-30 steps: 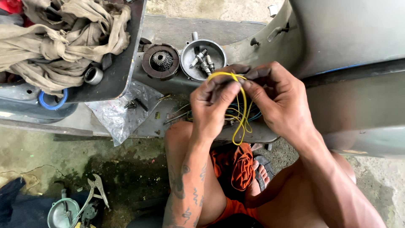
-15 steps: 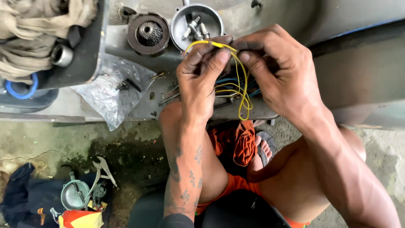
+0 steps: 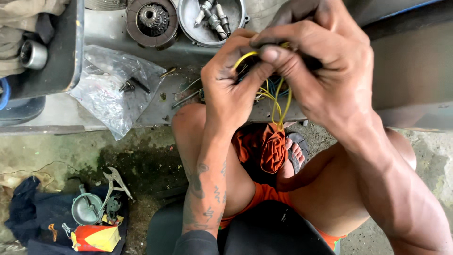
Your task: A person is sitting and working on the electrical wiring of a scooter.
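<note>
Above the knees, the left hand [image 3: 231, 89] and right hand [image 3: 325, 71] have drawn closer together than a second ago — both grips pinch the yellow wires [image 3: 276, 101]. Their loop now looks tighter, bunched between the fingers, its ends trailing toward the metal surface [image 3: 94, 118].

Two hands are showing, one clutch gear [image 3: 152, 20], one round metal dish [image 3: 207, 21] (about three spark plugs [image 3: 213, 18] lying inside), one plastic bag [image 3: 111, 89], one pliers [image 3: 114, 182].
</note>
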